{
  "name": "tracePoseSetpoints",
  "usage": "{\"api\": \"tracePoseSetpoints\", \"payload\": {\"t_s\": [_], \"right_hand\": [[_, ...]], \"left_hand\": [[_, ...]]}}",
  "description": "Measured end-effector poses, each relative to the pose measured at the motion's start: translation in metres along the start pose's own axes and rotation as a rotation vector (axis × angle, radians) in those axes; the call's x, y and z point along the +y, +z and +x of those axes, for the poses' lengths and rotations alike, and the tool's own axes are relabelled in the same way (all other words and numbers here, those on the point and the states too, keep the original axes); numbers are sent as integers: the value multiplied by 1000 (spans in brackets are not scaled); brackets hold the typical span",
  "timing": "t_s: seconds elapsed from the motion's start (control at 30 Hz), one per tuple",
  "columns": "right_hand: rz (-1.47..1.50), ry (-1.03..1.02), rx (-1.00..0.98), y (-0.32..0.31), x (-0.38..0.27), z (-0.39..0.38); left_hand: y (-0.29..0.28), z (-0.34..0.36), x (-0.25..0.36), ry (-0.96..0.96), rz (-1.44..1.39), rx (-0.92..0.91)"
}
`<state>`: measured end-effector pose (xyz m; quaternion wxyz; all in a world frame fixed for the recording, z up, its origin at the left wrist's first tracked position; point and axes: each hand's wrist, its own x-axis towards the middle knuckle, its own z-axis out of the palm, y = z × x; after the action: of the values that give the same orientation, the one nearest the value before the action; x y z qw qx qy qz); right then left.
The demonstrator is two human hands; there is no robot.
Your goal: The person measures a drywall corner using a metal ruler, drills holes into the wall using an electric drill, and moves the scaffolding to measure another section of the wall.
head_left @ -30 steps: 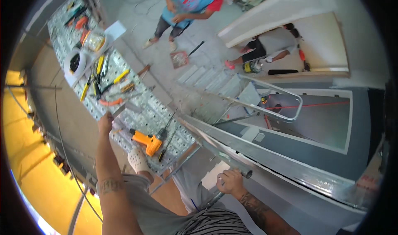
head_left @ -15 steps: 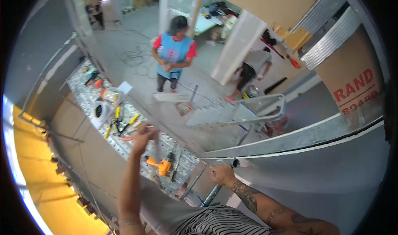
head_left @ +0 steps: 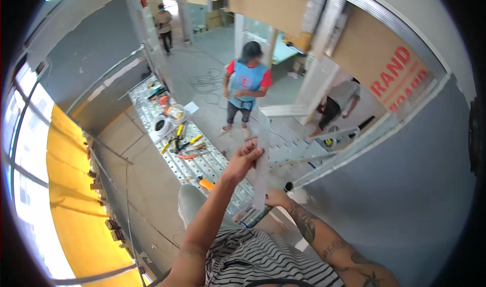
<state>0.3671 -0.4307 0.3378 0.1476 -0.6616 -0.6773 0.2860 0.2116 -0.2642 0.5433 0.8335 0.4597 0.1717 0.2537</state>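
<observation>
A long pale metal strip (head_left: 262,158) stands nearly upright at frame centre, pinched near its middle by the left hand (head_left: 244,159) and gripped at its lower end by the right hand (head_left: 276,198). The strip appears lifted but not yet fixed anywhere; the perforated table (head_left: 202,160) with hand tools lies below, left of centre.

Striped shirt, bare forearms

A black-and-white striped shirt (head_left: 263,259) covers the torso; the right forearm (head_left: 329,244) bears dark tattoos, the left forearm (head_left: 202,226) is unsleeved.

Tool-strewn scaffold plank (head_left: 202,165), stepladder (head_left: 304,145), three bystanders
</observation>
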Motion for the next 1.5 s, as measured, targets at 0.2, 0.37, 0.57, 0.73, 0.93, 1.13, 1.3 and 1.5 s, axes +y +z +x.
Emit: {"api": "tracePoseSetpoints", "payload": {"t_s": [0.2,0.37,0.57,0.73,0.93,1.13,1.3,1.5], "right_hand": [[100,-63,-272,-138,-91,-77],[-419,-302,561,-330,-209,-148],[-827,-320,904,-396,-220,-198],[-1049,-395,1031,-402,-201,-179],[-1070,-398,1043,-394,-179,-172],[-1064,-376,1022,-387,-182,-164],[-1069,-390,988,-382,-173,-156],[-1131,-402,956,-383,-165,-152]], "left_hand": [[56,29,0,152,72,3],[118,60,3,134,35,-36],[183,86,2,127,93,-249],[198,96,-12,145,170,-140],[193,108,-34,105,515,-222],[180,117,-87,77,309,-216],[174,120,-70,2,176,-463],[175,100,-53,-18,246,-457]]}}
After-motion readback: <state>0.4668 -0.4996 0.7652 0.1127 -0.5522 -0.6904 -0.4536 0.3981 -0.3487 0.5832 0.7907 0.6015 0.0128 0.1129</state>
